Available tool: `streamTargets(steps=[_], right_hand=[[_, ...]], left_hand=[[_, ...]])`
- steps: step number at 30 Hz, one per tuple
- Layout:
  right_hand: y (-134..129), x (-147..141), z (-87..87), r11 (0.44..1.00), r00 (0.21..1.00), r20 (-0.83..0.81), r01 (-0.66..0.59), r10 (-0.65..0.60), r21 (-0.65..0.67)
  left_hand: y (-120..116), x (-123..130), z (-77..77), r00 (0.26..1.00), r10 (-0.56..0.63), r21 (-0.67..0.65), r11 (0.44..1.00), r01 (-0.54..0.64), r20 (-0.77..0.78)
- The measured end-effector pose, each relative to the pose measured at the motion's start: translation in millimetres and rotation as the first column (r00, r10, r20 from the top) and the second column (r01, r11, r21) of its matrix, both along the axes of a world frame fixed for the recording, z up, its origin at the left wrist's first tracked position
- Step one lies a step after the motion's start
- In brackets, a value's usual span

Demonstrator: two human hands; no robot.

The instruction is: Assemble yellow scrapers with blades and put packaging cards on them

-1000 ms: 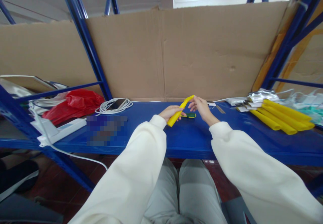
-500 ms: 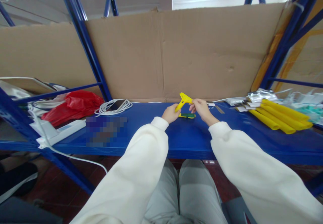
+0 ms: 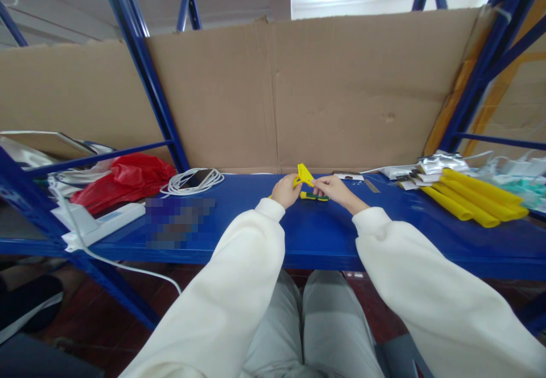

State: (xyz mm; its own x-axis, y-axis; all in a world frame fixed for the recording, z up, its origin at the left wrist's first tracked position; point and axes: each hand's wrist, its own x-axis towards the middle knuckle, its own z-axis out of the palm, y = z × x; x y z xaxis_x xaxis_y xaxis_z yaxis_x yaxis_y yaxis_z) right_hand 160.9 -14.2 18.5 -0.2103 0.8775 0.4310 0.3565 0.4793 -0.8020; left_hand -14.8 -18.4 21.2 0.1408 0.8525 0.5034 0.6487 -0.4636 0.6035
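Note:
My left hand [image 3: 286, 191] is wrapped round the handle of a yellow scraper [image 3: 304, 175], whose wide head sticks up above the fingers. With fingers pinched together, my right hand [image 3: 334, 189] grips the right end of that head. What else might sit between those fingertips is too small to make out. Just below both hands, a green and yellow handled tool [image 3: 314, 196] lies on the blue shelf, partly covered by my right fingers. Right of my right hand there is a thin, flat brownish strip [image 3: 372, 186] on the shelf.
At right lie several yellow handles [image 3: 478, 199] beside silvery packets [image 3: 441, 162]. Coiled white cable [image 3: 194, 181] rests on a dark phone at left, near a red plastic bag [image 3: 132, 176] and a white power strip [image 3: 113, 223]. Cardboard [image 3: 341, 94] stands along the back.
The scraper has turned, its head now tilting down to the right. My right hand has moved left, closer to my left hand, uncovering a small dark and white item behind it.

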Motion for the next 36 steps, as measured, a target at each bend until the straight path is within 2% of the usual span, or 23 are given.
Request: streamTargets(steps=[4, 7, 9, 11, 12, 13, 15, 16, 17, 21, 24, 27, 36], right_hand=[[2.7, 3.5, -1.8, 0.997, 0.994, 0.106, -0.019, 0.01, 0.081], [8.3, 7.4, -1.8, 0.994, 0.992, 0.127, -0.007, -0.007, 0.106], [14.2, 14.4, -0.7, 0.99, 0.989, 0.121, 0.064, -0.08, 0.124], [20.4, 26.7, 1.3, 0.961, 0.96, 0.133, 0.226, -0.248, 0.158], [22.9, 35.0, 2.4, 0.929, 0.92, 0.171, 0.322, -0.352, 0.18], [24.7, 44.5, 3.5, 0.875, 0.855, 0.202, 0.441, -0.478, 0.202], [26.2, 65.8, 4.5, 0.733, 0.683, 0.269, 0.649, -0.679, 0.205], [26.1, 76.8, 4.1, 0.664, 0.602, 0.3, 0.723, -0.74, 0.189], [25.5, 87.6, 2.9, 0.607, 0.537, 0.328, 0.778, -0.777, 0.163], [21.7, 120.4, -8.0, 0.414, 0.369, 0.351, 0.908, -0.86, 0.059], [18.7, 128.5, -17.0, 0.319, 0.278, 0.39, 0.947, -0.878, 0.042], [16.1, 125.9, -20.2, 0.296, 0.252, 0.449, 0.955, -0.857, 0.03], [12.6, 116.0, -11.0, 0.287, 0.283, 0.501, 0.955, -0.818, -0.071]], left_hand=[[-1.0, -1.2, -0.4, 0.998, 0.027, 0.013, 1.0, -0.026, -0.065], [-1.0, -2.6, -0.2, 0.999, 0.032, -0.017, 0.999, -0.032, -0.027], [-0.6, -3.7, 0.0, 0.999, 0.044, -0.045, 0.998, -0.044, 0.02], [-0.1, -4.5, 0.0, 0.997, 0.066, -0.064, 0.996, -0.063, 0.042], [0.2, -4.8, -0.1, 0.997, 0.074, -0.072, 0.995, -0.071, 0.039], [0.4, -5.0, -0.3, 0.996, 0.081, -0.078, 0.994, -0.078, 0.033], [0.5, -5.0, -0.7, 0.996, 0.092, -0.094, 0.992, -0.09, 0.019], [0.4, -4.8, -0.9, 0.995, 0.094, -0.103, 0.99, -0.093, 0.011], [0.2, -4.5, -1.0, 0.995, 0.095, -0.113, 0.989, -0.094, 0.003], [-0.8, -3.3, -1.1, 0.997, 0.075, -0.144, 0.986, -0.078, -0.029], [-1.1, -2.2, -1.7, 0.997, 0.052, -0.142, 0.988, -0.06, -0.058], [-1.1, -1.3, -2.6, 0.992, 0.033, -0.119, 0.992, -0.048, -0.121], [-2.8, 0.1, -1.5, 0.962, 0.031, -0.09, 0.994, -0.057, -0.27]])
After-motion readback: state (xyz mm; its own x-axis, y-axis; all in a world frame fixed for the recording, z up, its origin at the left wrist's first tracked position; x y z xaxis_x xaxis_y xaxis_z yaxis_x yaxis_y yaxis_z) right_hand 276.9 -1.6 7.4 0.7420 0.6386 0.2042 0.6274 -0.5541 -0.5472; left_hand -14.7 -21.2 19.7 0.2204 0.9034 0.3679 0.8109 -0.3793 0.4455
